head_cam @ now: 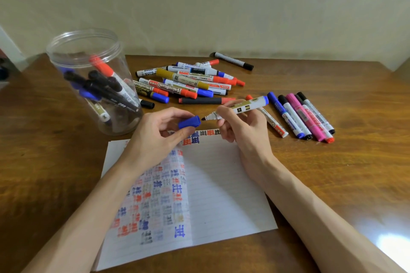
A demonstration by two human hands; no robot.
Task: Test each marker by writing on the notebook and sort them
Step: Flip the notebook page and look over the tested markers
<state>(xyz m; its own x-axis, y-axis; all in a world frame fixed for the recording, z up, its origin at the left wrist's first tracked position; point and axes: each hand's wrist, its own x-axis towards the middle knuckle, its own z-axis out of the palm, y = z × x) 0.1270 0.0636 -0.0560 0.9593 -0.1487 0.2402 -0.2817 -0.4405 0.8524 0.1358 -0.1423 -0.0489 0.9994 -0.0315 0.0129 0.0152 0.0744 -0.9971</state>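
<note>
Setting: brown wooden table (332,173) against a pale wall (199,6), viewed from above, with both forearms bare.

Marker (244,107): white barrel, gold label, blue tail end. It is uncapped and held roughly level above the notebook's far edge, with the dark tip pointing toward the left hand.

Right hand (241,126): fingers are curled round the marker's barrel, with thumb and forefinger pinching it near the tip end.

Blue cap (189,122): off the marker, just beside its tip and not touching it.

Left hand (164,131): thumb and forefinger pinch the blue cap, and the other fingers are loosely curled beneath.

Notebook (221,184): open flat on the table under both hands and wrists, with lined pages. The page under the left forearm is crowded with red, blue, black and faded test marks. A short row of red, blue and black marks sits at the top edge between the two hands.

Row of markers (304,115): several capped markers lie side by side on the table just beyond the right hand's outer side, in red, blue, black and pink.

Pile of markers (188,80): a loose heap beyond both hands, with mixed red, blue, gold and black caps.

Black-bodied marker (206,100): red ends, lying alone between the pile and the hands.

Loose black cap (147,103): just beyond the left hand, beside the jar.

Clear jar (95,82): lidless, beyond the left hand's outer side, holding leaning red, black and blue markers.

Lone marker (233,61): black ends, at the wall, farthest from the hands.
</note>
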